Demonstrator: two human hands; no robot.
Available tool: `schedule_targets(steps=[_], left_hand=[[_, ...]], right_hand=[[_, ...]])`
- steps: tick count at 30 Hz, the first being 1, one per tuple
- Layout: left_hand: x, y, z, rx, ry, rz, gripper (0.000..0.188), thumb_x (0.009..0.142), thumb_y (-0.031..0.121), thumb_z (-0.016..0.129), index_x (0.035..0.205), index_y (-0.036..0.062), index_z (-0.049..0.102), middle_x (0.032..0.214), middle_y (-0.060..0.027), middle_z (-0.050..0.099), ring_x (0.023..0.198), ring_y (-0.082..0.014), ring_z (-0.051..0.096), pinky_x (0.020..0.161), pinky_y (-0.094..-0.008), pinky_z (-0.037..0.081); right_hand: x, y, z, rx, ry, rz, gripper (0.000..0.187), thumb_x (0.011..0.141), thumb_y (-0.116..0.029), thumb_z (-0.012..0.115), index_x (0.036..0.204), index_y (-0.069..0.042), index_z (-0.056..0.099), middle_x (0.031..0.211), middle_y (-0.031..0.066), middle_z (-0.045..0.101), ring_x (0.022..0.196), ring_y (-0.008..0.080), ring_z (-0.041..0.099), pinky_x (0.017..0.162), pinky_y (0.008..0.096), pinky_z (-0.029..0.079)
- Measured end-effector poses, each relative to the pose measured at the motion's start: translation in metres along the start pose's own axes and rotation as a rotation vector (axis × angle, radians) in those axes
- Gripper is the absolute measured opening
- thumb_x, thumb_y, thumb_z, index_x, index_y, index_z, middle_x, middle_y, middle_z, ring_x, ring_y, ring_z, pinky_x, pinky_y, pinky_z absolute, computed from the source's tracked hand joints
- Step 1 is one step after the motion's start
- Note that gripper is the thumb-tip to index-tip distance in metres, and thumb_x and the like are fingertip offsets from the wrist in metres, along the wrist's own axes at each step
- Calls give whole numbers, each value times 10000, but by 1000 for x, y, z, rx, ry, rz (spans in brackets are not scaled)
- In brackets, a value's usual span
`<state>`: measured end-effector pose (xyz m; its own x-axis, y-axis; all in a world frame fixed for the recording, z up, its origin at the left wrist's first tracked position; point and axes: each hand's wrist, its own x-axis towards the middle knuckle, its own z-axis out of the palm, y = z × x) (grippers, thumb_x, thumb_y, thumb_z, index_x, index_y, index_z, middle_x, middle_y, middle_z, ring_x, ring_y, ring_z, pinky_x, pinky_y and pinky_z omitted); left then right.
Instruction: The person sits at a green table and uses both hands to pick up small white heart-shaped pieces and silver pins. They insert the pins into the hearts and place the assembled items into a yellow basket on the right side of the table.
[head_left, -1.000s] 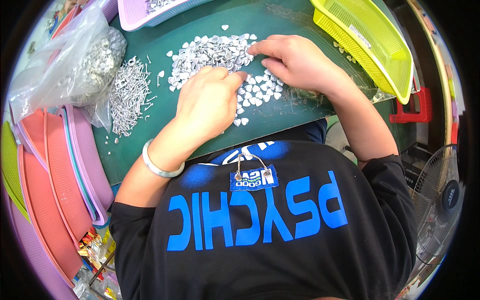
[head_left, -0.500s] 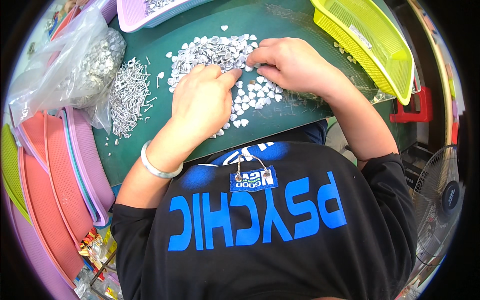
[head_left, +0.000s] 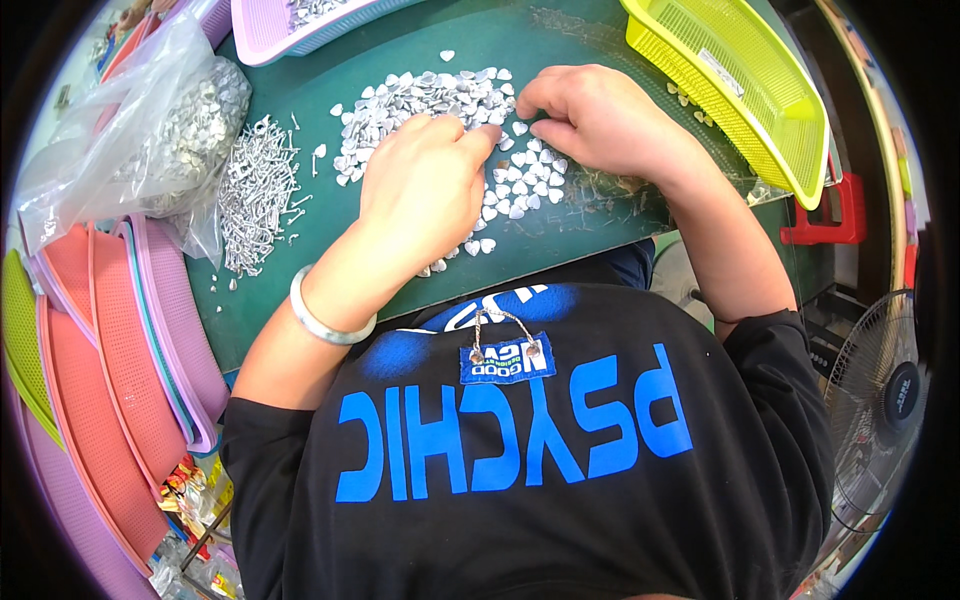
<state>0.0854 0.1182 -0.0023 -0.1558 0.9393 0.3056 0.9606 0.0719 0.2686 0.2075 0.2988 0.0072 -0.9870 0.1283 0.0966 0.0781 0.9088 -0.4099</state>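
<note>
A pile of small silver heart-shaped pieces lies on the green table. My left hand reaches over its near edge, fingers bent and closed; their tips are mostly hidden, so what they hold cannot be made out. To the right of it, my right hand is at the pile's right edge, with thumb and index finger apart. One loose heart piece lies by those fingertips. Closer to me, several more hearts are spread out below both hands. A pale bangle circles my left wrist.
Left of the pile is a heap of small silver pins, beside a clear plastic bag of silver pieces. A yellow-green basket stands at right, a lilac tray at the back. Stacked baskets and a fan flank the table.
My left hand has moved right and slightly nearer the right fingertips. My right hand has shifted a little right and away from me, and its thumb and index finger are off the pile's edge.
</note>
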Motion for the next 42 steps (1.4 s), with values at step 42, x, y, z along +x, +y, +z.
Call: schedule_targets(steps=[42], left_hand=[[-5, -2, 5, -47, 63, 30, 76, 737, 121, 685, 802, 86, 701, 721, -59, 625, 726, -262, 608, 633, -385, 515]], right_hand=[[5, -5, 2, 37, 64, 19, 168, 830, -145, 573, 884, -66, 711, 850, 160, 686, 850, 356, 653, 766, 449, 521]])
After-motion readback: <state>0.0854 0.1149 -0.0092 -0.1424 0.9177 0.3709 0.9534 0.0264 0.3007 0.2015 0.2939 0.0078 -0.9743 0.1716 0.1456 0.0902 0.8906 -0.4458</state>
